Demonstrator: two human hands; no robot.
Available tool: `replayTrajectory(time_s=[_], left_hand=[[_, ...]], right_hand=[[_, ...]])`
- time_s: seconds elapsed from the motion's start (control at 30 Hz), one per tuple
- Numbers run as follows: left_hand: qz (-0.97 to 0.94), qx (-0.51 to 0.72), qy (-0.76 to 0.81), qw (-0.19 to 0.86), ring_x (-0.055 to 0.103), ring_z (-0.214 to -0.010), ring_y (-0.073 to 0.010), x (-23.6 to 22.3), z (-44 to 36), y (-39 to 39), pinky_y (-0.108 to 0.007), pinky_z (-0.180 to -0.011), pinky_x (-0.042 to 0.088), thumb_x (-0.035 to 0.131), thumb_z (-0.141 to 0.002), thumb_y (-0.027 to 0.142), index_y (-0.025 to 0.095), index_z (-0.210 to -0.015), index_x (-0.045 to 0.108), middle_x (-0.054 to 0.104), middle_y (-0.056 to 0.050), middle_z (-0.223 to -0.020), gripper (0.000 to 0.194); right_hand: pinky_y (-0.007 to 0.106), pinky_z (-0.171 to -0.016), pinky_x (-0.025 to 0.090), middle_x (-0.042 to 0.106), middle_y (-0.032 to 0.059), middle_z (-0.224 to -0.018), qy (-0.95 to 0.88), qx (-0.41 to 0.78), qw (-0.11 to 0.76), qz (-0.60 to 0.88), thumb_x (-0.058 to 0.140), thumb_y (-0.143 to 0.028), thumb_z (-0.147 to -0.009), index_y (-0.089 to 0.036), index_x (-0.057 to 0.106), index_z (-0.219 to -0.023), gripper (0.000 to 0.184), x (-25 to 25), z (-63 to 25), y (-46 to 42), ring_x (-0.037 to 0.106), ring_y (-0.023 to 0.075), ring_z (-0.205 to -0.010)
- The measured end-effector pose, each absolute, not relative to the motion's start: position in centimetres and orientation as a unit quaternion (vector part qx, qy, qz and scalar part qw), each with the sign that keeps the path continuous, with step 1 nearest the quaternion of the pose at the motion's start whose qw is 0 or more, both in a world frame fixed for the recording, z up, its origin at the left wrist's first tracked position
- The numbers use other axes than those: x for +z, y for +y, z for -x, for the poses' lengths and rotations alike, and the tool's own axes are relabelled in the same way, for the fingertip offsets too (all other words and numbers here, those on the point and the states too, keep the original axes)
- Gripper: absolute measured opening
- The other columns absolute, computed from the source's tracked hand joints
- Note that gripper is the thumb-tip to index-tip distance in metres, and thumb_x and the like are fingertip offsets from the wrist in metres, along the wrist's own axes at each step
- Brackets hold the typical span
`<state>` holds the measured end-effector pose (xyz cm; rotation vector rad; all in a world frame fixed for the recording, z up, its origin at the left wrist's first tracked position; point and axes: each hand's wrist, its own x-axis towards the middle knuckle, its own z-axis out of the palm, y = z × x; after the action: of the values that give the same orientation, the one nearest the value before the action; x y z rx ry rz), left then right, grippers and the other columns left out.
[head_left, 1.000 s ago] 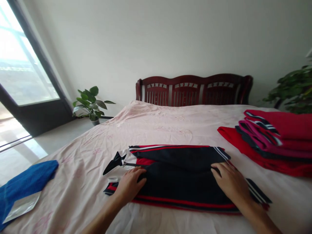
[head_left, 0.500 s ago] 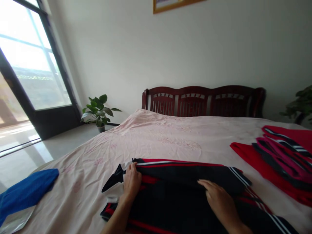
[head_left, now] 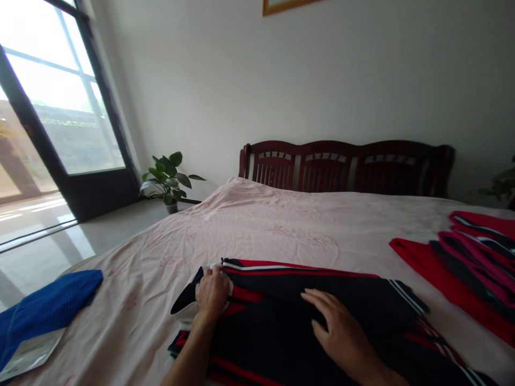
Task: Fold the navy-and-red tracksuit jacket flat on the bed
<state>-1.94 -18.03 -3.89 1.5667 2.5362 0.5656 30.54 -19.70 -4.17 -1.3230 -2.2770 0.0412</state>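
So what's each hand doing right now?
Left hand: fingers curled on the dark garment; whether it's gripping can't be told.
Right hand: open, over the same garment.

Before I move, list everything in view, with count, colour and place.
Track jacket: one, black with red and white stripes, front centre
Bedsheet: one, pink, under the clothes
Clothes pile: one, red, magenta and dark, right
Blue cloth: one, blue, front left
Flat packet: one, silvery, on blue cloth
Slatted wooden back: one, dark red-brown, behind bed
Plants: two, green; potted one left, another right edge
Glazed door: one, dark-framed, left
Picture frame: one, golden, top
Wall: pale, behind
Floor: grey, left
Left hand: one, at collar
Right hand: one, over jacket
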Motion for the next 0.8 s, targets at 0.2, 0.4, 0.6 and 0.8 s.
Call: replayTrajectory(time_s=[0.2,0.4,0.6,0.8], left_hand=[[-0.521,0.179,0.833,0.047,0.063,-0.109,-0.0293,-3.9,2.0,-18.2,-0.041,-0.086,0.045,0.038,-0.092,0.027,0.026,-0.13,0.058,0.06,-0.013,-0.122,0.044],[-0.528,0.177,0.829,0.043,0.063,-0.109,-0.0258,-4.0,2.2,-18.2,-0.039,-0.086,0.046,0.038,-0.091,0.024,0.033,-0.127,0.062,0.061,-0.009,-0.124,0.044],[-0.521,0.184,0.831,0.053,0.064,-0.107,-0.0279,-4.0,2.3,-17.8,-0.042,-0.086,0.047,0.04,-0.092,0.039,0.034,-0.125,0.064,0.062,-0.009,-0.124,0.041],[-0.51,0.196,0.835,0.058,0.064,-0.106,-0.028,-4.2,2.5,-17.5,-0.041,-0.086,0.046,0.045,-0.09,0.041,0.034,-0.125,0.063,0.062,-0.009,-0.123,0.04]], right_hand=[[0.033,-0.103,0.044,0.067,0.004,-0.122,-0.891,0.095,0.206,0.393,0.045,-0.011,-0.082,-0.024,0.065,-0.122,0.047,-1.4,-19.6,-19.1,0.057,0.0201,-0.113],[0.039,-0.094,0.044,0.065,0.0111,-0.114,-0.903,0.016,0.126,0.409,0.047,-0.014,-0.086,-0.017,0.064,-0.115,0.033,-2.1,-12.1,-16.3,0.055,0.0261,-0.11],[0.036,-0.086,0.044,0.066,0.0117,-0.108,-0.899,-0.008,0.125,0.42,0.035,-0.011,-0.096,-0.018,0.068,-0.104,0.035,-2.2,-11.0,-13.7,0.058,0.0234,-0.102],[0.036,-0.087,0.043,0.065,0.0092,-0.104,-0.908,-0.032,0.134,0.396,0.037,-0.019,-0.099,-0.023,0.07,-0.105,0.033,-1.7,-13.3,-13.2,0.055,0.0233,-0.103]])
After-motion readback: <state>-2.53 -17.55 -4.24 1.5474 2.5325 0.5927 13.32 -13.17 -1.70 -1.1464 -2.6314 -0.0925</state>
